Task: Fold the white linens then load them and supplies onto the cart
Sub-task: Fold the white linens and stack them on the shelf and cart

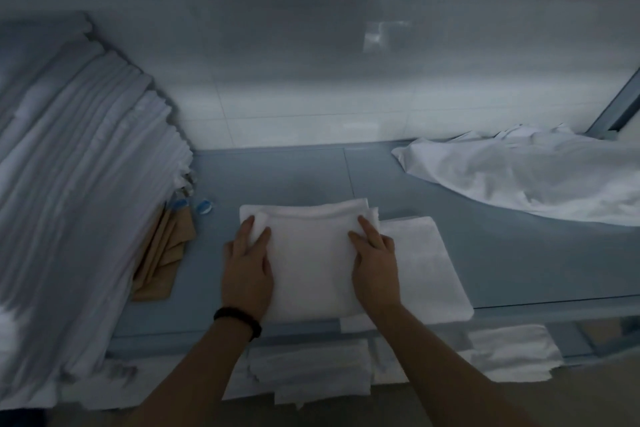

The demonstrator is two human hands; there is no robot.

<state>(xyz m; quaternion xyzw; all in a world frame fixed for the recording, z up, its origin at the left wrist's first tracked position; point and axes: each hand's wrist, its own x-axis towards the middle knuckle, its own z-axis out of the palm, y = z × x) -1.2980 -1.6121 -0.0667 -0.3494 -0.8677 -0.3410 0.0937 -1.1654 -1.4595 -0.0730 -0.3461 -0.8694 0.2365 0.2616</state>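
Blue-grey surface [294, 177] runs across the middle of the frame, backed by a pale tiled wall [294, 107]. On the left side a tall stack of folded white linens [79, 191] leans from the upper left down to the lower left, with its layered edges facing the centre. At the right, a crumpled white sheet [526, 177] sprawls unfolded over the far right of the surface, well apart from the hands. Below the front edge, more white linens [311, 371] lie on a lower shelf, some hanging over its lip. A tan cloth [162, 253] is tucked against the foot of the stack, and just beside its upper end sit small blue-topped items [205, 207], too blurred for any label to be read.

At the centre of the frame lies the folded white towel [311, 260], squarish, soft-edged, with several layers showing at its upper right corner. It rests partly on a flat white towel [422, 260] that sticks out to the right and reaches the front edge of the surface.

Both hands press down on the folded towel. On its left edge, the left hand [247, 270] has an open grip, fingers straight, with a small ridge of cloth rising between two of them. On its right edge, the right hand [375, 270] is equally open, fingers flat and holding nothing. A black wristband [239, 319] circles the left wrist.
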